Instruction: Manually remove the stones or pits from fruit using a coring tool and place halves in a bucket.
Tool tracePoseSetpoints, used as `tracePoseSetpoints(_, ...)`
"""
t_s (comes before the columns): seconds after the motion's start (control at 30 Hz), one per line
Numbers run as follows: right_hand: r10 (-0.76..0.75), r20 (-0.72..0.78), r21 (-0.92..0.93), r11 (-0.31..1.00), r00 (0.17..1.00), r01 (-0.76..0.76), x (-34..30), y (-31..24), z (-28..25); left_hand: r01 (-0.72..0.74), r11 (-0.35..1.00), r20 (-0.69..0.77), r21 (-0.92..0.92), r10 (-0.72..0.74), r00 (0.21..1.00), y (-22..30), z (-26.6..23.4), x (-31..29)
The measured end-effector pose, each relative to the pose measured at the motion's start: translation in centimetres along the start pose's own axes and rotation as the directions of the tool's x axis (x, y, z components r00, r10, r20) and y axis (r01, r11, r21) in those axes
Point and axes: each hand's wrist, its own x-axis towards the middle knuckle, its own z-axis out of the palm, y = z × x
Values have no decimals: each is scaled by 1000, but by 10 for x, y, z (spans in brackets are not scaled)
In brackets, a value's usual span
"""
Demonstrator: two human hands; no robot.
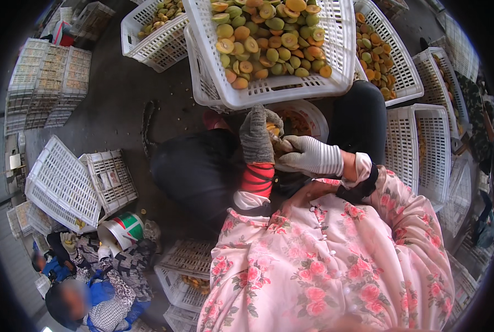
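Observation:
My left hand (256, 135), in a grey knit glove, is closed round a piece of orange-fleshed fruit (273, 129) that looks like an apricot. Right beside it my right hand (313, 155), in a white striped glove, has its fingers pinched together at the fruit. Whatever those fingers grip is too small and covered to name. Both hands are between my knees, over the near side of a white bucket (321, 123) with orange fruit pieces in it. Just beyond, a white slatted crate (247, 99) holds many green and orange fruits, several cut in half.
More fruit crates stand at the far left (147, 52) and far right (404, 72), with others stacked on the right (402, 138). Tilted crates (64, 177) lie to the left. At lower left a person (105, 315) sits by a white, green and red bucket (126, 229).

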Motion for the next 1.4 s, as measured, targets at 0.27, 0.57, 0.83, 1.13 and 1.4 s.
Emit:
tracePoseSetpoints(0.27, 64, 257, -92, 995, 964, -41, -10, -6, -10, 181, 914, 110, -364, -150, 983, -1, 1, 4)
tracePoseSetpoints(0.57, 34, -48, -582, 812, 998, -56, -11, -13, -29, 147, 955, -184, -257, -198, 963, 1, 6, 6)
tracePoseSetpoints(0.83, -33, -248, -387, 920, 968, -68, 23, -8, -30, 208, 895, 217, -394, -129, 968, -75, -23, 17)
tracePoseSetpoints(1.13, -151, -698, -552, 736, 700, -391, 40, -2, -179, 478, 848, 170, -231, -448, 878, -40, -11, 17)
tracePoseSetpoints(1.4, 129, -635, -410, 779, 762, -474, 172, 79, -169, 302, 942, 43, -148, -299, 953, -29, 2, 5)
